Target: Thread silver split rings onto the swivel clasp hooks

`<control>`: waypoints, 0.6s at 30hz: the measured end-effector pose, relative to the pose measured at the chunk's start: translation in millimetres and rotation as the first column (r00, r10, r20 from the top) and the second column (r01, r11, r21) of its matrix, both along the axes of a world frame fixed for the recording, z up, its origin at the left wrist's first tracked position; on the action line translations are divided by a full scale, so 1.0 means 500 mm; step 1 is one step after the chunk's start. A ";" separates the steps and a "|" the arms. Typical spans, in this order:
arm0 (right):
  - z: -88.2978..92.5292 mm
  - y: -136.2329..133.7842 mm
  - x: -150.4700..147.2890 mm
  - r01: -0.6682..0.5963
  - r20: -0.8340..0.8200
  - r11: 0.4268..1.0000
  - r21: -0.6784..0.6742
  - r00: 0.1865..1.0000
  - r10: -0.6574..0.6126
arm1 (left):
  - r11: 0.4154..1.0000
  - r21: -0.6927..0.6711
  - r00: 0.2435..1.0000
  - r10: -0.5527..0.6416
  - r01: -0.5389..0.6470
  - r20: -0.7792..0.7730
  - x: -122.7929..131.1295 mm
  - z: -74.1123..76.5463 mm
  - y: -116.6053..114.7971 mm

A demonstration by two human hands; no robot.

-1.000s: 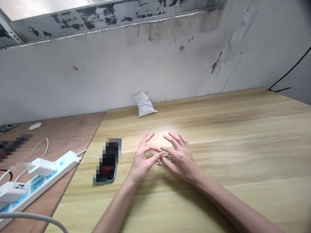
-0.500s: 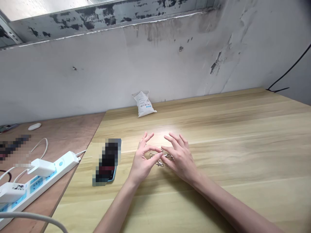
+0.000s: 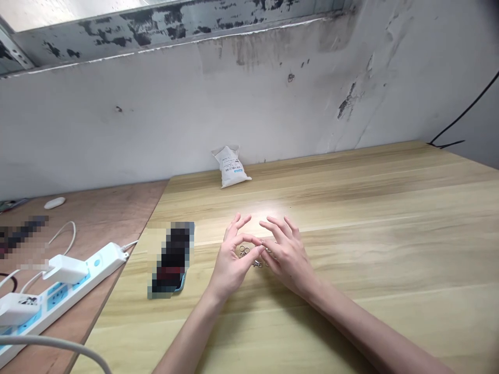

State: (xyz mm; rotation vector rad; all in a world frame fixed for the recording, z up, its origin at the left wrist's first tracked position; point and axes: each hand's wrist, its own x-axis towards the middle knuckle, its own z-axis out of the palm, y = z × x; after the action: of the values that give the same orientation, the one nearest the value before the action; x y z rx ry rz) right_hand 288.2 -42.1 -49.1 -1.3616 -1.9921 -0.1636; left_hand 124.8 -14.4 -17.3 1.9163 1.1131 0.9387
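My left hand point(image 3: 232, 259) is pinched, thumb and index fingertips together, with the other fingers raised. Opposite it, my right hand point(image 3: 286, 252) pinches at the same spot, its fingertips touching the left ones. A glint of a small silver metal piece point(image 3: 262, 241) shows between the fingertips; its exact kind is mostly hidden. Under and between the hands lie several silver rings point(image 3: 244, 250) and metal clasps point(image 3: 257, 264) on the wooden table point(image 3: 351, 218). The right fingers cover part of this little pile.
A white labelled packet point(image 3: 233, 169) stands near the wall at the back. Left of my hands lies a phone point(image 3: 181, 280), mostly blurred out. On the lower brown surface sits a white power strip point(image 3: 97, 263) with chargers and cables.
Both hands have shifted very slightly, still pinching fingertip to fingertip. More of the rings now shows beside the left thumb, while the right hand covers more of the clasps.
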 end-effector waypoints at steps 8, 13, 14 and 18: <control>-0.001 0.003 0.005 -0.015 0.090 1.000 0.010 0.996 0.014 | 0.987 0.153 0.995 0.055 -0.042 -0.081 -0.003 -0.005 -0.003; -0.005 0.009 0.019 -0.040 0.143 0.999 0.014 0.989 0.037 | 0.984 0.178 0.988 0.014 0.013 -0.152 -0.014 -0.012 0.008; -0.006 0.010 0.021 -0.043 0.151 0.999 0.019 0.988 0.040 | 0.983 0.183 0.987 -0.001 0.030 -0.158 -0.016 -0.012 0.011; -0.010 0.012 0.024 -0.054 0.184 0.998 0.023 0.982 0.049 | 0.975 0.208 0.981 -0.039 0.080 -0.191 -0.023 -0.014 0.020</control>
State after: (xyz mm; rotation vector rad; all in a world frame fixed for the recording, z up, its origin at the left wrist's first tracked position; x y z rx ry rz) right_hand 300.1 -36.0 -54.1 -1.3160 -2.1660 -0.3015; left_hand 113.1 -4.5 -24.3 2.2395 1.0885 0.8911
